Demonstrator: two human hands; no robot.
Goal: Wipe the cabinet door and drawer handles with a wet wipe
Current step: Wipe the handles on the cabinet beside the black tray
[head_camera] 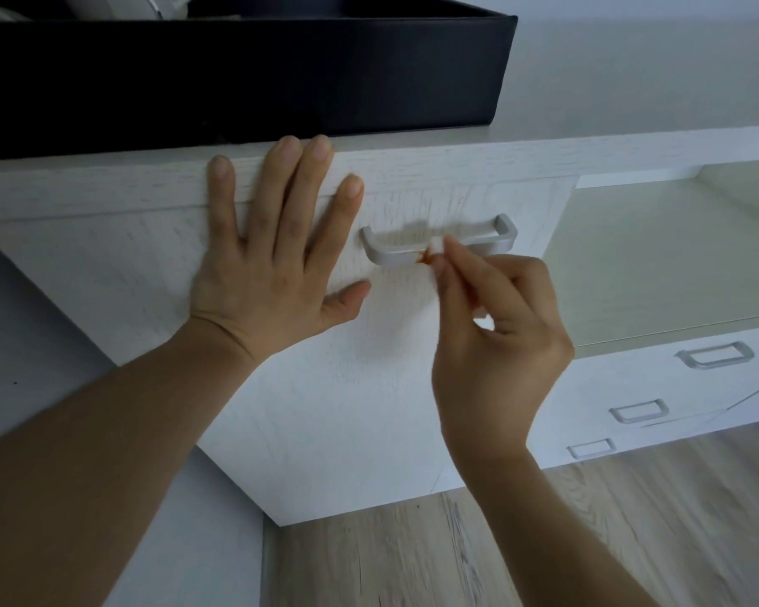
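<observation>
A silver bar handle (pixel 395 256) is fixed near the top of a white wood-grain cabinet door (pixel 347 387). A reddish-brown smear (pixel 425 257) marks the handle near its middle. My right hand (pixel 500 326) pinches a small white wet wipe (pixel 437 247) between fingertips and presses it against the handle at the smear. More of the wipe shows inside the palm. My left hand (pixel 272 256) lies flat with fingers spread on the door, left of the handle, its fingertips reaching the cabinet's top edge.
A black box (pixel 281 76) sits on the cabinet top, overhanging above my left hand. To the right is a lower unit with a glass top (pixel 675 265) and three drawers with silver handles (pixel 715 354). Wood-look floor (pixel 544 541) lies below.
</observation>
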